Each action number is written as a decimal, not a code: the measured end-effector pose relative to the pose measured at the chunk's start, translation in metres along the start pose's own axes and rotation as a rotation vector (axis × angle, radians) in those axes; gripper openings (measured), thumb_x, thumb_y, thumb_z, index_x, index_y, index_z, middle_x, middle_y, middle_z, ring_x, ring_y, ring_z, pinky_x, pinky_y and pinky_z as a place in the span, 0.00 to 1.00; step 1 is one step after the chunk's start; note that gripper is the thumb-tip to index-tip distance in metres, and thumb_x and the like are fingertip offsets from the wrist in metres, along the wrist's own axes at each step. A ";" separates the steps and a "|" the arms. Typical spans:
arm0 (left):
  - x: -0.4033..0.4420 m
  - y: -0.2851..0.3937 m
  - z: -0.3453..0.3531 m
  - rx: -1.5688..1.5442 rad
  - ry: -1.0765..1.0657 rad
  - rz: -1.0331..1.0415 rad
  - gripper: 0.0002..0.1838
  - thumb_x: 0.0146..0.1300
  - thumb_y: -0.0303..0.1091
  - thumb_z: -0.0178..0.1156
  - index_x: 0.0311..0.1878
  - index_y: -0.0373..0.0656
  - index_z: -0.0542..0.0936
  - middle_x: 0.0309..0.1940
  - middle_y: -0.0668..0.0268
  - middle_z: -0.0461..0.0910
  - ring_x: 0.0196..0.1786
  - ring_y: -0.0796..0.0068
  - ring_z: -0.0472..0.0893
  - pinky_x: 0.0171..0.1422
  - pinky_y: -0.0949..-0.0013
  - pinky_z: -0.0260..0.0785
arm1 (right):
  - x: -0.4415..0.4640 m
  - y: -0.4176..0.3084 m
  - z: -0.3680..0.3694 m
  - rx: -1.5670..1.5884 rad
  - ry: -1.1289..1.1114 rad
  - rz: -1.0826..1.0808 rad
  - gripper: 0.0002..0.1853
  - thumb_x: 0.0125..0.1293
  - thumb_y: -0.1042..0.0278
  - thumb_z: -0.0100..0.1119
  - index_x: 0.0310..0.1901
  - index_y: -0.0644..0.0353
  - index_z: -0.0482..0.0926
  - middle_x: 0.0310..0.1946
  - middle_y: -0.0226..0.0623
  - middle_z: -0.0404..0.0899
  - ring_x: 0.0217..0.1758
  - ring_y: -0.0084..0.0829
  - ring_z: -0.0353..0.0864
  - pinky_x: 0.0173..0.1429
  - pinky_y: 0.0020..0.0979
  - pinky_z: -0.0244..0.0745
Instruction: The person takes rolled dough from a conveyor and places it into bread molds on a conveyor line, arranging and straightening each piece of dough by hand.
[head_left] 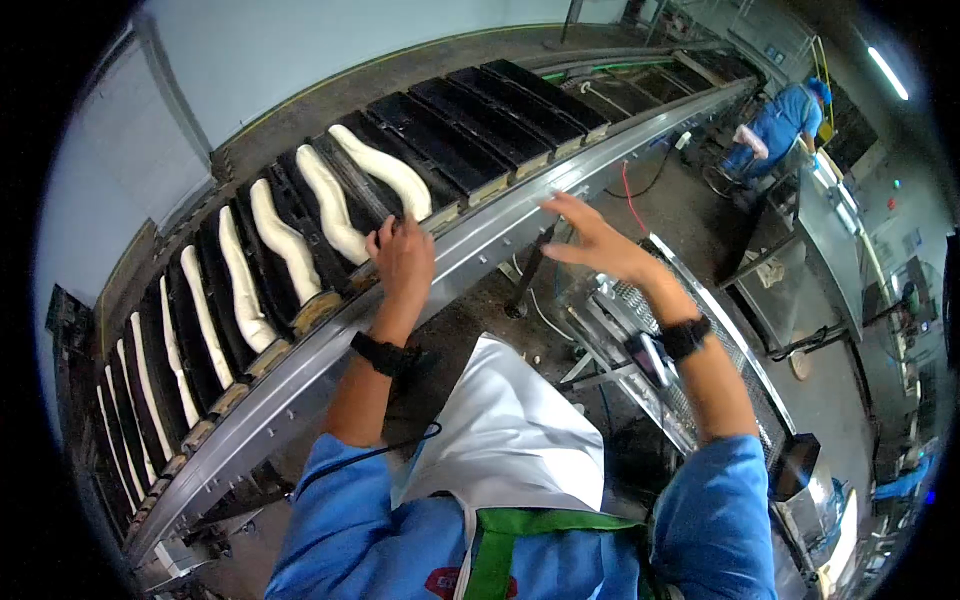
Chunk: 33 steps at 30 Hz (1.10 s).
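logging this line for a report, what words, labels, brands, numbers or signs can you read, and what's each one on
No text can be read.
Red emblem on the blue shirt: too blurred to read, partly behind the green strap.
Small device below the right forearm: any markings too small.

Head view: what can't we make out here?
All head view:
- Left hand: underside faces away, so contact with the dough is unclear.
- Red badge: green strap crosses it, lettering too small.
- Device near right hand's wristband: too small to identify.
- Co-worker: hand details too small.
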<state>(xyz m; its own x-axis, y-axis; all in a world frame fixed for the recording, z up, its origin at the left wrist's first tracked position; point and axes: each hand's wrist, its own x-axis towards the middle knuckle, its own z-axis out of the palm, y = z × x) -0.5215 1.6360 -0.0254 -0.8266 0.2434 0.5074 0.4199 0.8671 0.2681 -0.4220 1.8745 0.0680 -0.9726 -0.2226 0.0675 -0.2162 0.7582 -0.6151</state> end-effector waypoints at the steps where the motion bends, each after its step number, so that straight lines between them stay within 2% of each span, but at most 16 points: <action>1: 0.000 0.003 0.003 0.047 0.023 -0.023 0.20 0.52 0.33 0.52 0.47 0.32 0.68 0.36 0.56 0.75 0.53 0.61 0.65 0.57 0.53 0.44 | -0.025 0.018 -0.009 -0.020 -0.009 0.090 0.34 0.50 0.51 0.55 0.57 0.55 0.56 0.62 0.43 0.44 0.65 0.39 0.42 0.63 0.38 0.45; 4: -0.001 0.007 0.010 0.063 0.110 0.002 0.18 0.52 0.32 0.52 0.46 0.32 0.70 0.35 0.57 0.76 0.53 0.63 0.65 0.56 0.55 0.47 | -0.126 0.098 -0.029 -0.074 -0.001 0.443 0.31 0.52 0.55 0.56 0.56 0.56 0.58 0.59 0.43 0.51 0.61 0.38 0.52 0.61 0.37 0.52; 6: -0.004 0.005 0.014 0.080 0.097 0.042 0.18 0.52 0.35 0.51 0.44 0.32 0.70 0.34 0.56 0.76 0.54 0.63 0.63 0.54 0.57 0.49 | -0.207 0.153 -0.033 -0.367 0.007 0.524 0.28 0.48 0.61 0.61 0.51 0.60 0.64 0.49 0.41 0.64 0.52 0.37 0.63 0.55 0.36 0.59; 7: -0.005 0.006 0.017 0.102 0.109 0.060 0.19 0.52 0.35 0.51 0.45 0.32 0.70 0.34 0.56 0.76 0.54 0.62 0.63 0.54 0.57 0.49 | -0.246 0.164 -0.035 -0.325 0.023 0.636 0.28 0.46 0.60 0.62 0.49 0.61 0.66 0.47 0.43 0.65 0.51 0.38 0.64 0.54 0.34 0.60; 10: 0.002 0.013 0.030 0.077 0.111 0.083 0.19 0.51 0.35 0.51 0.44 0.32 0.71 0.33 0.56 0.76 0.53 0.61 0.64 0.54 0.57 0.50 | -0.398 0.249 -0.021 -0.585 -0.040 0.993 0.35 0.38 0.52 0.66 0.48 0.61 0.66 0.49 0.46 0.64 0.51 0.42 0.63 0.53 0.37 0.60; 12: 0.013 0.021 0.039 0.047 0.089 0.087 0.18 0.51 0.36 0.52 0.42 0.32 0.72 0.33 0.56 0.76 0.53 0.60 0.64 0.54 0.57 0.50 | -0.465 0.244 -0.019 -0.576 0.034 1.119 0.34 0.41 0.53 0.63 0.50 0.60 0.64 0.51 0.46 0.62 0.54 0.46 0.59 0.54 0.41 0.58; 13: 0.018 0.018 0.043 0.051 0.033 0.072 0.17 0.50 0.36 0.52 0.41 0.33 0.72 0.32 0.56 0.76 0.53 0.60 0.65 0.54 0.57 0.51 | -0.483 0.226 -0.014 -0.571 0.014 1.283 0.32 0.44 0.55 0.61 0.50 0.59 0.64 0.51 0.46 0.62 0.55 0.47 0.58 0.55 0.42 0.57; 14: 0.024 0.022 0.046 0.058 -0.026 0.055 0.17 0.50 0.36 0.52 0.39 0.34 0.73 0.31 0.56 0.76 0.52 0.59 0.65 0.54 0.57 0.51 | -0.497 0.216 -0.010 -0.565 0.035 1.297 0.32 0.44 0.55 0.61 0.50 0.59 0.64 0.51 0.46 0.62 0.55 0.47 0.58 0.55 0.42 0.57; 15: 0.031 0.028 0.047 0.049 0.001 0.081 0.13 0.49 0.37 0.52 0.34 0.37 0.76 0.27 0.56 0.76 0.48 0.59 0.67 0.52 0.60 0.52 | -0.507 0.205 -0.007 -0.588 0.106 1.465 0.31 0.40 0.58 0.64 0.49 0.55 0.65 0.49 0.42 0.63 0.54 0.46 0.59 0.52 0.46 0.59; 17: 0.046 0.029 0.053 0.037 -0.010 0.129 0.12 0.49 0.37 0.52 0.32 0.39 0.77 0.26 0.56 0.76 0.45 0.61 0.68 0.50 0.61 0.53 | -0.531 0.205 0.009 -0.600 0.187 1.647 0.31 0.37 0.62 0.67 0.47 0.51 0.66 0.47 0.39 0.64 0.53 0.45 0.60 0.48 0.49 0.61; 19: 0.063 0.040 0.048 0.082 -0.080 0.133 0.10 0.46 0.36 0.51 0.25 0.42 0.78 0.28 0.59 0.75 0.38 0.64 0.68 0.44 0.62 0.54 | -0.557 0.229 0.018 -0.654 0.184 1.695 0.27 0.42 0.65 0.62 0.47 0.49 0.66 0.48 0.37 0.62 0.53 0.44 0.60 0.46 0.49 0.63; 23: 0.095 0.048 0.077 0.157 0.065 0.117 0.10 0.47 0.35 0.50 0.28 0.43 0.77 0.35 0.60 0.72 0.41 0.63 0.66 0.44 0.61 0.55 | -0.522 0.211 0.017 -1.029 0.345 1.601 0.15 0.55 0.67 0.44 0.46 0.47 0.67 0.52 0.35 0.59 0.54 0.40 0.59 0.44 0.46 0.66; 26: 0.118 0.030 0.134 0.008 0.036 0.267 0.11 0.48 0.36 0.49 0.31 0.43 0.77 0.35 0.63 0.72 0.41 0.62 0.66 0.45 0.61 0.55 | -0.515 0.222 0.013 -1.029 0.208 1.626 0.16 0.55 0.67 0.44 0.47 0.43 0.66 0.56 0.33 0.55 0.55 0.38 0.58 0.44 0.43 0.67; 29: 0.123 0.038 0.129 0.021 -0.104 0.181 0.11 0.49 0.38 0.48 0.29 0.45 0.78 0.36 0.66 0.72 0.43 0.62 0.65 0.47 0.61 0.55 | -0.495 0.222 0.002 -0.958 0.154 1.636 0.19 0.56 0.67 0.43 0.51 0.42 0.64 0.57 0.32 0.52 0.57 0.40 0.56 0.44 0.46 0.67; 30: 0.123 0.043 0.122 0.079 -0.147 0.128 0.11 0.49 0.38 0.47 0.29 0.45 0.78 0.37 0.68 0.72 0.44 0.63 0.65 0.47 0.61 0.54 | -0.492 0.223 0.005 -1.094 0.259 1.548 0.15 0.55 0.67 0.44 0.45 0.44 0.68 0.51 0.31 0.58 0.53 0.39 0.60 0.44 0.41 0.68; 33: 0.121 0.047 0.122 0.115 -0.033 0.000 0.11 0.48 0.37 0.48 0.27 0.43 0.78 0.35 0.63 0.70 0.43 0.63 0.65 0.48 0.62 0.54 | -0.488 0.237 -0.001 -0.978 0.151 1.586 0.15 0.56 0.64 0.44 0.46 0.43 0.69 0.50 0.32 0.58 0.53 0.41 0.60 0.42 0.40 0.69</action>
<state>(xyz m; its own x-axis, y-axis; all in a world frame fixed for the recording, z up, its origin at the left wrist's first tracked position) -0.6475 1.7595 -0.0513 -0.8390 0.2561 0.4800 0.3759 0.9107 0.1711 0.0009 2.1631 -0.1102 -0.2780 0.9593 0.0504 0.8683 0.2284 0.4404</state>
